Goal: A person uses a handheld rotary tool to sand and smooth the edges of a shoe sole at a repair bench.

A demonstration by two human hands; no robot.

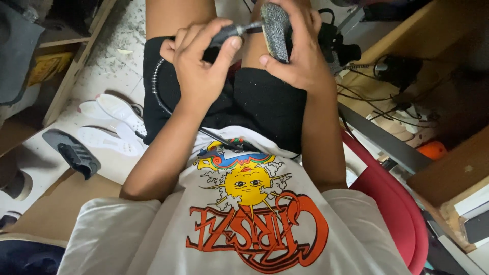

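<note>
My left hand (199, 65) grips the black handpiece of a rotary tool (230, 33), thumb and fingers pinched around it, its flexible black shaft (157, 86) curving down past my lap. The tool's tip touches the edge of a grey speckled shoe sole (275, 29). My right hand (300, 53) holds that sole upright on its edge, fingers wrapped behind it and thumb underneath. Both hands are over my black shorts (254, 104), and I am seated.
Several white insoles (114, 125) and a grey sole (71, 150) lie on the floor at left. A red chair (395, 209) is under me. A wooden bench (407, 56) with cables and a black tool stands at right. Wooden shelving (66, 40) stands at upper left.
</note>
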